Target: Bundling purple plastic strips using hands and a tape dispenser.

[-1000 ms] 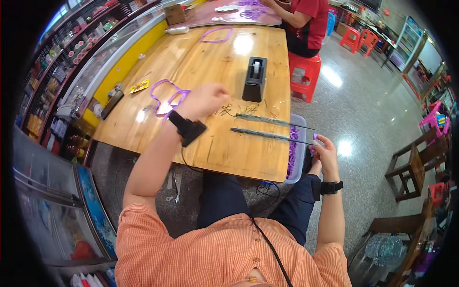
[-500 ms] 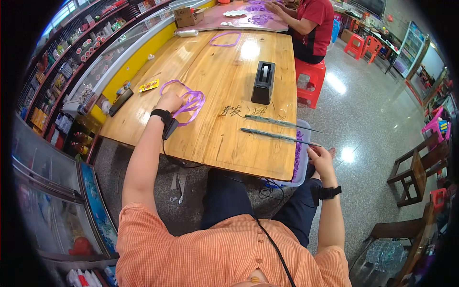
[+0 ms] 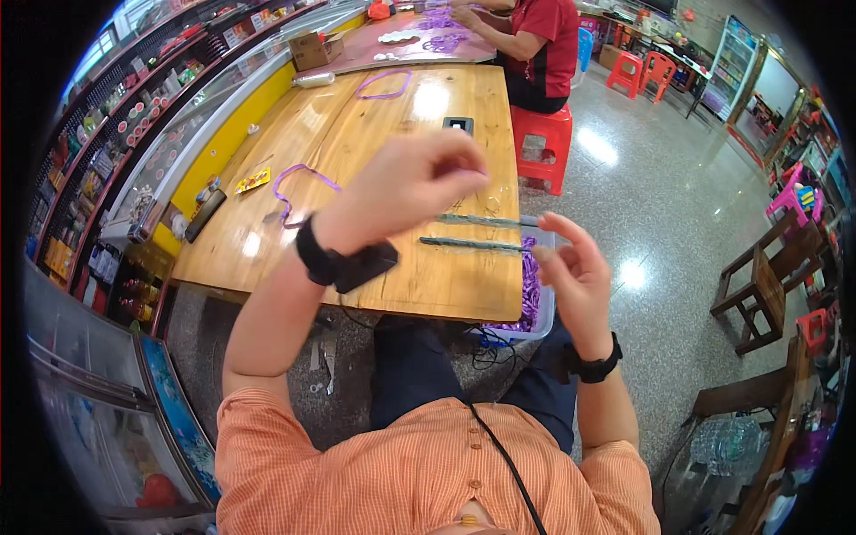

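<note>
My left hand is raised over the middle of the table, slightly blurred, its fingers curled in toward the thumb. Whatever it may pinch cannot be made out. Off the table's right edge my right hand is up, thumb and forefinger apart, with nothing visible between them. Beside it lie two thin dark green sticks, side by side, their ends reaching over the edge. A purple band loop rests on the table left of my left hand, partly hidden by that arm.
A clear plastic bin of purple strips stands beyond the table's right edge. My left hand mostly hides a black tape dispenser. Another purple loop lies at the far end. A person in red sits on a red stool.
My left hand has lifted from the purple bands and swung right and nearer. My right hand has risen beside the stick ends. Less purple band shows on the left. The view has shifted slightly.
</note>
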The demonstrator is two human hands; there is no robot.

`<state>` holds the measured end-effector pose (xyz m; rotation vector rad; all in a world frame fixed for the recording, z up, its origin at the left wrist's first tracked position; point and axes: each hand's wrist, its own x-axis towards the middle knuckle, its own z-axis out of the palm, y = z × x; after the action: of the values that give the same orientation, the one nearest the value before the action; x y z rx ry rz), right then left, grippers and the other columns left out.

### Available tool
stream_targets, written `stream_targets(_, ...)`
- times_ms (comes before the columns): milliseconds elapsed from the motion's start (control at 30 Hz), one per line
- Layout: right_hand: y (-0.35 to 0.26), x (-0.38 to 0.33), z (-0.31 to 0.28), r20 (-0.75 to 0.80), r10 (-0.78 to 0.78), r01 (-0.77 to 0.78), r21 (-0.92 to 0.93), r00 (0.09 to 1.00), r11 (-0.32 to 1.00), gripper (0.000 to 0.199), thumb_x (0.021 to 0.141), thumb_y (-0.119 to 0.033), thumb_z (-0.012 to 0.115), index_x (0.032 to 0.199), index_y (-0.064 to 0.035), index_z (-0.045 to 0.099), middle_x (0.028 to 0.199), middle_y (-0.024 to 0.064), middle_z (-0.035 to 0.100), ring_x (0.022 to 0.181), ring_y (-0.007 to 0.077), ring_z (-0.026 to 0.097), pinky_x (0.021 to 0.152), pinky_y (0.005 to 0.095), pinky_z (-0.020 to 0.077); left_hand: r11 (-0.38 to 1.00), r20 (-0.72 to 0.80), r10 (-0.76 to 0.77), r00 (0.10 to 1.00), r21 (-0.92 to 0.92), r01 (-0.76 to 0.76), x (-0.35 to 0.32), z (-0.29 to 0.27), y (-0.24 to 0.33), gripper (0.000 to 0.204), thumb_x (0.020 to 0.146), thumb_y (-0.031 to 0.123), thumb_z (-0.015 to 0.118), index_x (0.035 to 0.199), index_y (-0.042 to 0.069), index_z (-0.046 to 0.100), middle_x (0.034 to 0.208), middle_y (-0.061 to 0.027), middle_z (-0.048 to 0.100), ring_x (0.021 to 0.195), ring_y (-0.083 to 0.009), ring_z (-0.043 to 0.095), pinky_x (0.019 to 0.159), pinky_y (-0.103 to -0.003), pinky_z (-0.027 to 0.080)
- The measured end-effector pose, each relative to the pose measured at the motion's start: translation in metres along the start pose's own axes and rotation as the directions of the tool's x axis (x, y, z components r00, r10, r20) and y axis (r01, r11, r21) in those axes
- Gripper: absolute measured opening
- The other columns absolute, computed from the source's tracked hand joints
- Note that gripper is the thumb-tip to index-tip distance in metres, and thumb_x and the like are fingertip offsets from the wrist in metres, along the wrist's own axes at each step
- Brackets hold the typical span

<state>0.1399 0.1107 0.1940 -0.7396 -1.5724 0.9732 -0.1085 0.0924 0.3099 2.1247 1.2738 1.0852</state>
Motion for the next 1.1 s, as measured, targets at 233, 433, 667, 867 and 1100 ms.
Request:
stream_targets(233,-0.026,-0.017,-0.027,0.080,0.025,-0.046,0.282,0.996,0.958,0.051,0.093,-0.001,0.063,0.141,0.0019,0.044,0.117,0.0113,0.064,0.083,0.0120,0.064,0.071,0.0238,0.0533,0.929,0.132,0.368,0.921,-0.097,-0.357,0.018,0.076,0.043,0.011,0.083,0.006,0.069,0.093,0.000,0.067,0.082,-0.0099,0.067,0.072,-0.0168,0.065,0.064,-0.028,0.051)
stream_targets(433,-0.029,-0.031,-0.077,0.034,0.090,-0.094,0.148,0.995,0.985,0.032,0.094,0.002,0.059,0.126,0.0029,0.059,0.097,0.0092,0.069,0.081,0.0126,0.067,0.071,0.0253,0.0552,0.895,0.115,0.422,0.899,-0.209,-0.394,0.034,0.130,0.042,0.011,0.083,0.009,0.070,0.091,0.002,0.069,0.084,-0.0120,0.068,0.075,-0.0234,0.066,0.067,-0.032,0.052)
stream_targets(667,0.026,-0.013,-0.124,-0.158,-0.072,-0.006,-0.447,0.985,0.895,0.028,0.087,0.003,0.061,0.111,-0.0043,0.072,0.094,0.0122,0.074,0.080,0.0138,0.069,0.069,0.0258,0.0535,0.940,0.335,0.331,0.883,-0.205,-0.274,0.033,0.183,0.000,0.043,0.087,0.020,0.066,0.126,0.003,0.060,0.102,-0.0182,0.068,0.093,-0.0352,0.066,0.081,-0.040,0.052)
stream_targets(867,0.074,0.013,-0.116,0.126,-0.002,0.081,-0.629,0.992,0.773,0.025,0.086,-0.004,0.063,0.108,-0.0062,0.073,0.102,0.0143,0.073,0.090,0.0243,0.071,0.079,0.0319,0.0548,0.972,0.639,0.155,0.753,0.038,-0.232,0.041,0.186,-0.044,0.035,0.088,0.021,0.064,0.116,0.000,0.066,0.098,-0.0212,0.069,0.092,-0.0338,0.068,0.083,-0.038,0.053)
stream_targets(1100,0.106,0.074,-0.086,0.248,-0.159,0.285,-0.640,0.956,0.714,0.021,0.084,-0.017,0.066,0.103,-0.0101,0.075,0.098,0.0139,0.071,0.093,0.0330,0.066,0.081,0.0404,0.0530,0.990,0.523,-0.136,0.842,0.102,0.097,0.057,0.148,-0.062,0.027,0.091,0.024,0.064,0.105,0.002,0.070,0.084,-0.0140,0.070,0.074,-0.0202,0.068,0.070,-0.033,0.053)
